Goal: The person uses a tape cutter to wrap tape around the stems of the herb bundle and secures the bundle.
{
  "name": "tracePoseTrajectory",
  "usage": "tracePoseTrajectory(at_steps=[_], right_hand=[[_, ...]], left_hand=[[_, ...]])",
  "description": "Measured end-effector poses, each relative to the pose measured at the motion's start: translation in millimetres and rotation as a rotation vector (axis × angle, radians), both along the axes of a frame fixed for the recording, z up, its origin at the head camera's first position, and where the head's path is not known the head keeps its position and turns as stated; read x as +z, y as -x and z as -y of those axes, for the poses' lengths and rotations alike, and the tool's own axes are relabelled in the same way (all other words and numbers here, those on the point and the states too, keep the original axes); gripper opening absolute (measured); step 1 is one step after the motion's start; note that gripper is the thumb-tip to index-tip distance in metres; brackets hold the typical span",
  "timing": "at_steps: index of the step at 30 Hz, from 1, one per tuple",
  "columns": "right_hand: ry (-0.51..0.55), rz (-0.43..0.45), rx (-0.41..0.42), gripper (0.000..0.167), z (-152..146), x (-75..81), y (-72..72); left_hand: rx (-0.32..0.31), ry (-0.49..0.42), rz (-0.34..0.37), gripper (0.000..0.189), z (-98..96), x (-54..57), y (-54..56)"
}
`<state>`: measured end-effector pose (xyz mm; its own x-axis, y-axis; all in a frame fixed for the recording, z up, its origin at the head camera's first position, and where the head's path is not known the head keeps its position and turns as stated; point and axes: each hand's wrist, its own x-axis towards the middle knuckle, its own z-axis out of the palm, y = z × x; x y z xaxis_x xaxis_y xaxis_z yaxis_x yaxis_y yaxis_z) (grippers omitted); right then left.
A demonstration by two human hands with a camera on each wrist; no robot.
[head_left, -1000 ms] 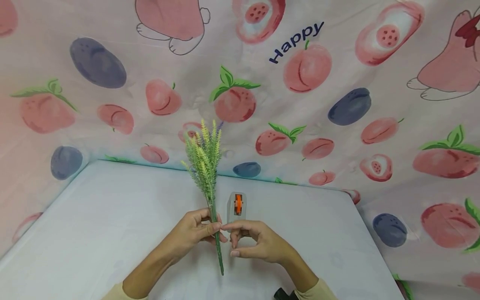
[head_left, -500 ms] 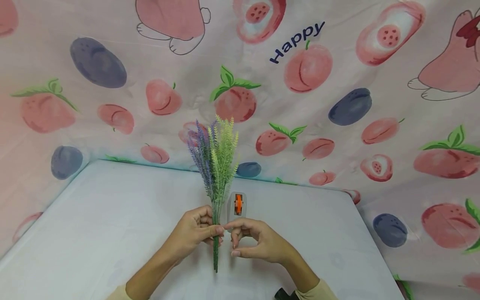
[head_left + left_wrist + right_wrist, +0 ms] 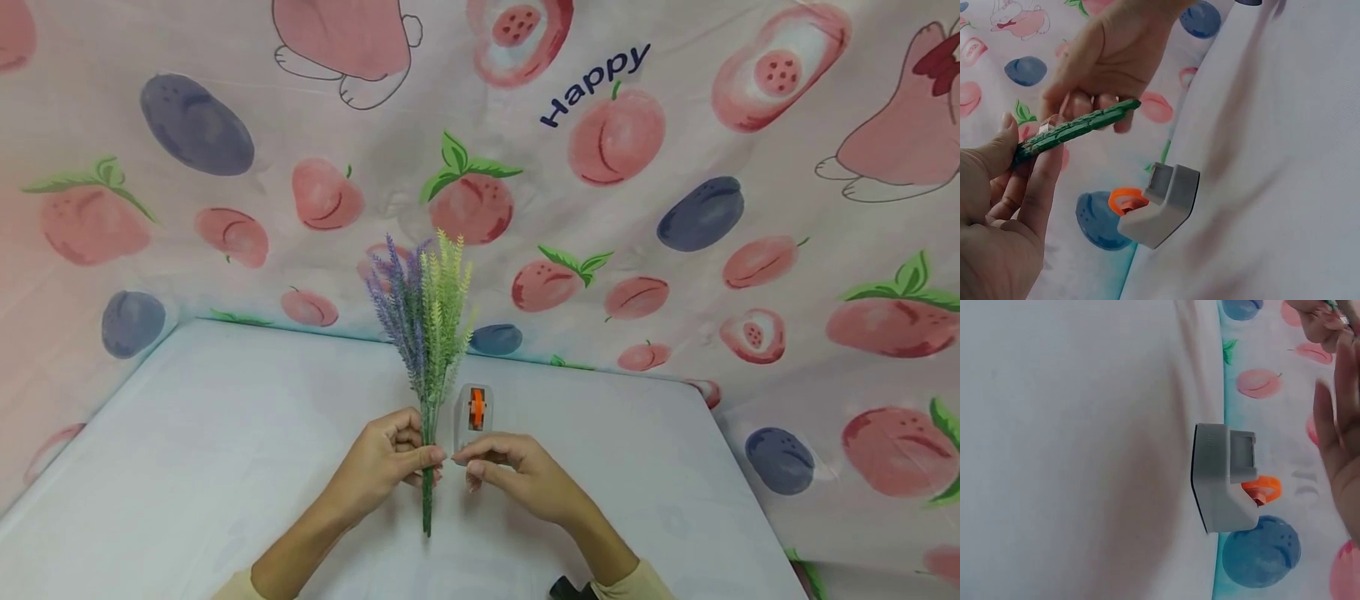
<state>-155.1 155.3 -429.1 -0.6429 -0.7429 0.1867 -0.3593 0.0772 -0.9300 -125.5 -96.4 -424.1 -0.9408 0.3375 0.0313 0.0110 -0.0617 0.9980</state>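
Note:
My left hand (image 3: 390, 458) pinches the green stems of an artificial lavender bunch (image 3: 427, 325) between thumb and fingers. Its purple sprays lean left and its yellow-green ones right; the stem ends (image 3: 1097, 120) stick out below the hand. A glossy strip of clear tape (image 3: 1049, 125) lies on the stems in the left wrist view. Close to the stems, my right hand (image 3: 525, 479) stretches its index finger towards the tape, with the thumb apart from it in the right wrist view. How firmly the fingertip touches the tape cannot be told.
A grey tape dispenser (image 3: 474, 417) with an orange core stands on the white table (image 3: 225, 417), just behind the right hand. A fruit-printed cloth (image 3: 600, 225) hangs behind the table. A black object (image 3: 566, 588) shows at the right wrist.
The bunch has turned in my left hand, bringing purple sprays to the left and yellow-green to the right. My right thumb has moved up nearer the index finger.

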Motion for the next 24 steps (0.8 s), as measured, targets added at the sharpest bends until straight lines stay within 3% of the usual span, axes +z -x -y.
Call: tracePoseTrajectory(at_steps=[3, 10, 15, 20, 24], right_hand=[[-0.015, 0.031, -0.025, 0.029, 4, -5.0, 1.5], [0.048, 0.278, 0.129, 0.042, 12, -11.4, 0.9], [0.091, 0.383, 0.147, 0.044, 14, -12.0, -1.0], [0.105, 0.418, 0.102, 0.033, 14, -14.6, -1.1], [0.083, 0.394, 0.057, 0.019, 12, -17.2, -1.1]], left_hand=[[-0.006, 0.006, 0.004, 0.035, -1.3, 1.9, -0.4], [-0.019, 0.023, 0.016, 0.034, -1.4, 7.1, 0.2], [-0.008, 0.043, 0.015, 0.034, -2.5, 9.2, 1.0], [0.009, 0.048, 0.018, 0.032, -4.0, 9.2, 0.2], [0.026, 0.065, -0.01, 0.031, -5.1, 8.4, -0.4]])
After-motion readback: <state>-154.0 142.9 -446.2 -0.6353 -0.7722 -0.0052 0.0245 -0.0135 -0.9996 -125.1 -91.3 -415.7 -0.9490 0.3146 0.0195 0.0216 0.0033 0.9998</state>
